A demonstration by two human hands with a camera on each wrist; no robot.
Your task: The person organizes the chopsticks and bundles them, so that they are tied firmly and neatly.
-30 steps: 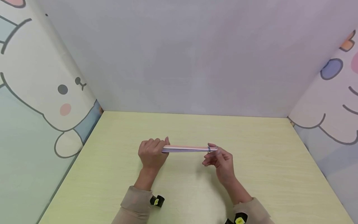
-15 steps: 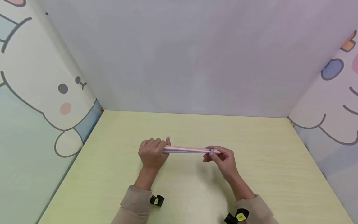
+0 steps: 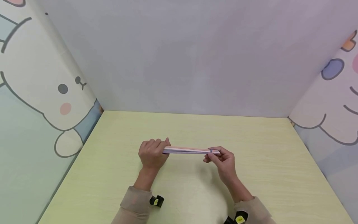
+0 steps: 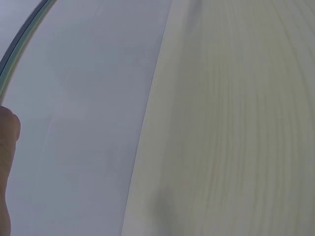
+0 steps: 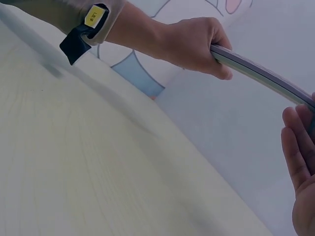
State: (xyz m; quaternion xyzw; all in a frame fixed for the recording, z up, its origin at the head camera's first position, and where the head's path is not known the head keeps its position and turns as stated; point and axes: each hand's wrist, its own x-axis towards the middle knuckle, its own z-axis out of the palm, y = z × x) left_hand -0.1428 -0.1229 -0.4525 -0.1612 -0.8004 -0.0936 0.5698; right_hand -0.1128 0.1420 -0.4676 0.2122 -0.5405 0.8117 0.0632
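A bundle of long thin pastel sticks or strips (image 3: 185, 150), pink, white and purple, is held level above the table; their exact kind is unclear. My left hand (image 3: 153, 154) grips its left end in a fist, which hides that end. Near the right end a thin dark band (image 3: 211, 151) goes round the bundle. My right hand (image 3: 226, 161) pinches there with thumb and index finger, its other fingers bent below. In the right wrist view, the left hand (image 5: 197, 49) grips the far end, and part of the right hand (image 5: 301, 147) shows at the edge.
The pale wood-grain table (image 3: 251, 140) lies under both hands. A plain grey-white wall panel (image 3: 190, 62) rises at its back edge, and panels with cartoon figures (image 3: 53, 81) flank both sides. Each forearm wears a black strap with a yellow label (image 3: 240, 219).
The right hand's thumb and index finger have closed over the dark band and shifted slightly, leaving the band a little further right. The left hand has stayed in place, still gripping the bundle.
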